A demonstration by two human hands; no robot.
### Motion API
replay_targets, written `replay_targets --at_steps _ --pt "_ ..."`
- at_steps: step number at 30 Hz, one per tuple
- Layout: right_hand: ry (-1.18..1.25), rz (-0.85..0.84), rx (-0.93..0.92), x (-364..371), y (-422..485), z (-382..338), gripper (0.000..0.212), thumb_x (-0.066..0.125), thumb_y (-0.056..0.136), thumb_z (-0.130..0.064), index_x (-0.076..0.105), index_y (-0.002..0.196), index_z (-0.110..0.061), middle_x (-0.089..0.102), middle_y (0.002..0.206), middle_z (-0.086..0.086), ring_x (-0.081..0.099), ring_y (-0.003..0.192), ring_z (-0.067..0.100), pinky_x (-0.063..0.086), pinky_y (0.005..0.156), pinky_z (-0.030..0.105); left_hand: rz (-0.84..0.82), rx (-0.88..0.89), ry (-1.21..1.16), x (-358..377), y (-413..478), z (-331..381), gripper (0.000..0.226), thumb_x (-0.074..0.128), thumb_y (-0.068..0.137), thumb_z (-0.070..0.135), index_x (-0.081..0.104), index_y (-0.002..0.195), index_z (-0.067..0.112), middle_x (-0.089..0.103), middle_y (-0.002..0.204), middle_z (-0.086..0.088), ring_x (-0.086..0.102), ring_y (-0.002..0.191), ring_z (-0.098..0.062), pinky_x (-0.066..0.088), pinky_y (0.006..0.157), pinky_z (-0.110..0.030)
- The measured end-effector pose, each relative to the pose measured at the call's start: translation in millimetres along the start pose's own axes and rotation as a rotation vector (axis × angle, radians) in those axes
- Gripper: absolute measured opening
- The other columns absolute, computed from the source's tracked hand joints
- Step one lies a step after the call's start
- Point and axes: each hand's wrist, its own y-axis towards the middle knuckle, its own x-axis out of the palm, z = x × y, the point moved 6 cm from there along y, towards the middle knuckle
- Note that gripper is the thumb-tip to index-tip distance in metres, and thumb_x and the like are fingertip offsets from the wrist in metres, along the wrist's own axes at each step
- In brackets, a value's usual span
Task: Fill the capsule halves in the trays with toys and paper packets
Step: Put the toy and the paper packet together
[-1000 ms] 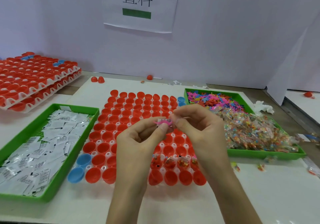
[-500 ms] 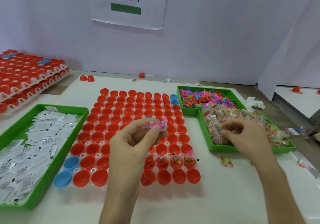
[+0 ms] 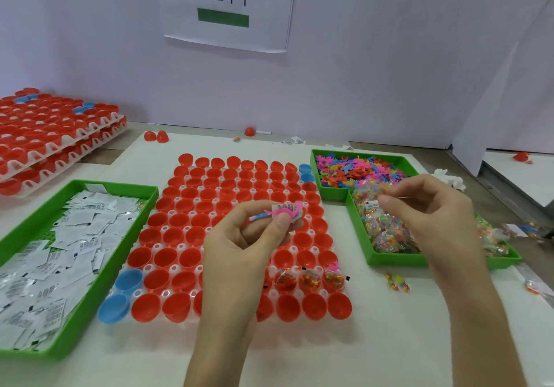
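Note:
A white tray (image 3: 156, 247) of red capsule halves (image 3: 192, 238), with a few blue halves (image 3: 129, 278), lies in the middle of the table. Three halves near its front right hold bead packets (image 3: 308, 278). Above the tray, my left hand (image 3: 245, 242) pinches a pink toy (image 3: 283, 212) together with a small paper packet. My right hand (image 3: 431, 206) hovers over the green tray of bead packets (image 3: 395, 260), its fingertips shut on a clear bead packet (image 3: 370, 196). Paper packets (image 3: 60, 251) fill the green tray (image 3: 118, 259) on the left.
A green tray (image 3: 332, 195) of coloured plastic toys sits behind the bead packets. Stacked trays of red halves (image 3: 45, 137) stand at the far left. Loose red halves (image 3: 156, 136) lie near the back wall, and a stray bead packet (image 3: 397, 281) lies on the table.
My right hand left the left hand, reached right into the bead packet tray and now lifts a packet. My left hand still holds the pink toy and paper packet.

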Motion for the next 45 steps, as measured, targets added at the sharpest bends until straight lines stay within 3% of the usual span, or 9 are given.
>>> replay_targets --at_steps 3,7,15,19,28,33,36,40,45 --pt "0.227 -0.133 -0.049 28.6 -25.1 -23.6 0.020 0.078 0.078 0.001 0.074 0.080 -0.019 0.075 0.078 0.001 0.070 0.070 0.012 0.054 0.064 0.016 -0.043 -0.022 -0.051 7.9 0.0 2.9 0.024 0.076 0.074 0.021 0.074 0.096 0.010 0.079 0.090 -0.012 0.077 0.089 -0.024 0.059 0.077 -0.022" --pt "0.328 -0.091 -0.066 51.6 -48.3 -35.7 0.017 0.073 0.083 -0.005 0.077 0.083 -0.021 0.077 0.081 0.001 0.073 0.075 0.015 0.057 0.070 0.020 -0.092 -0.065 -0.080 8.7 -6.2 3.6 0.027 0.081 0.062 0.031 0.080 0.086 0.019 0.078 0.091 -0.013 0.076 0.091 -0.026 0.059 0.076 -0.023" --pt "0.325 -0.302 -0.085 75.5 -63.8 -47.1 0.004 0.073 0.084 -0.009 0.076 0.087 -0.010 0.075 0.083 0.003 0.073 0.083 0.014 0.057 0.073 0.020 -0.074 -0.024 -0.022 -0.1 -10.3 7.0 0.029 0.087 0.060 0.030 0.080 0.085 0.020 0.076 0.084 -0.009 0.075 0.084 -0.023 0.058 0.075 -0.024" --pt "0.289 -0.357 -0.070 74.0 -64.6 -43.9 0.016 0.061 0.083 -0.009 0.074 0.092 -0.010 0.075 0.087 0.004 0.073 0.088 0.019 0.057 0.078 0.025 -0.026 0.051 0.067 -1.8 -12.3 11.9 0.031 0.082 0.061 0.032 0.077 0.092 0.029 0.074 0.074 -0.005 0.076 0.076 -0.020 0.057 0.069 -0.018" --pt "0.201 -0.399 -0.137 84.7 -67.7 -50.1 0.011 0.077 0.078 -0.023 0.076 0.086 -0.015 0.076 0.083 0.000 0.073 0.081 0.018 0.059 0.074 0.030 -0.125 0.165 0.347 -19.5 -12.9 28.8 0.014 0.081 0.068 0.022 0.076 0.082 0.024 0.075 0.074 -0.002 0.073 0.068 -0.013 0.055 0.064 -0.015" --pt "-0.048 -0.342 -0.247 96.1 -52.5 -56.1 0.010 0.082 0.079 -0.023 0.074 0.079 -0.030 0.072 0.077 -0.017 0.066 0.075 0.003 0.045 0.070 0.008 -0.029 0.256 0.990 -71.4 -13.2 49.4 0.056 0.081 0.074 0.030 0.056 0.119 0.053 0.070 0.088 0.025 0.063 0.085 -0.002 0.045 0.071 -0.007" --pt "-0.245 -0.486 -0.270 122.5 -52.2 -52.2 0.017 0.081 0.081 -0.022 0.071 0.075 -0.035 0.068 0.074 -0.023 0.061 0.077 0.000 0.043 0.072 0.012 -0.165 0.153 1.265 -78.8 -14.3 40.3 0.087 0.079 0.072 0.050 0.024 0.137 0.066 0.063 0.096 0.040 0.050 0.099 0.004 0.043 0.090 -0.021" --pt "-0.378 -0.591 -0.331 150.3 -57.3 -50.5 0.005 0.079 0.083 -0.032 0.075 0.081 -0.034 0.062 0.074 -0.029 0.056 0.083 -0.001 0.043 0.085 0.035 -0.174 0.131 1.376 -84.7 -15.1 29.8 0.100 0.075 0.070 0.062 0.014 0.150 0.058 0.055 0.107 0.043 0.043 0.104 0.005 0.030 0.100 -0.035" --pt "-0.425 -0.760 -0.423 181.8 -69.7 -51.6 0.003 0.076 0.085 -0.035 0.075 0.084 -0.037 0.065 0.076 -0.027 0.053 0.083 -0.005 0.038 0.090 0.035 -0.132 0.094 1.363 -94.7 -13.3 23.0 0.099 0.077 0.072 0.057 0.010 0.144 0.063 0.053 0.100 0.042 0.041 0.108 0.005 0.019 0.096 -0.031"
